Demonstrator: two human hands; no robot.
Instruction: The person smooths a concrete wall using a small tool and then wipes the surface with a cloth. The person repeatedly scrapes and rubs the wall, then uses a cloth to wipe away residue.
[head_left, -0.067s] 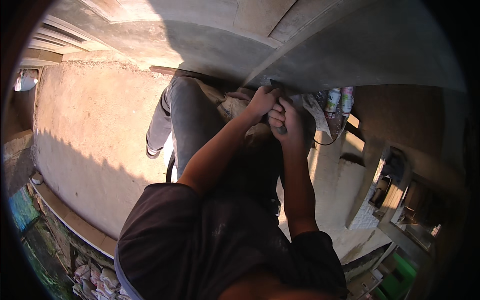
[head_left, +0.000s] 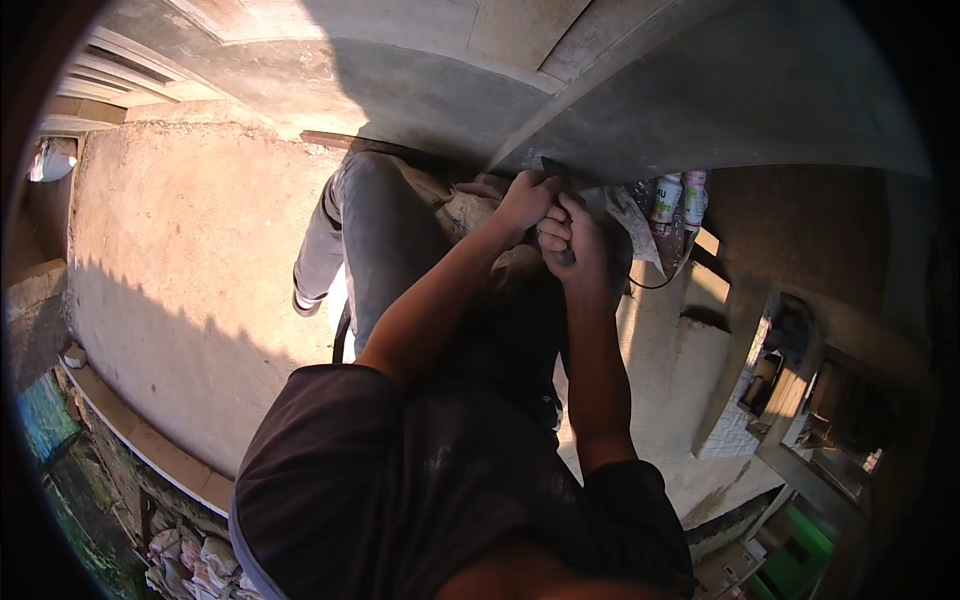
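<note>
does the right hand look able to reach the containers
Probably not without letting go: the right hand is closed around a handle, though the containers sit close by on its right.

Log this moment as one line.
right hand: closed round dark handle; left hand: beside right, grip unclear; beige cloth: beside left hand; two bottles: right of hands

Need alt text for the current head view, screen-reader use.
A person's left hand and right hand together hold a dark tool, mostly hidden, before a grey wall. Two small containers sit to the right; sunlit floor lies left.
</note>
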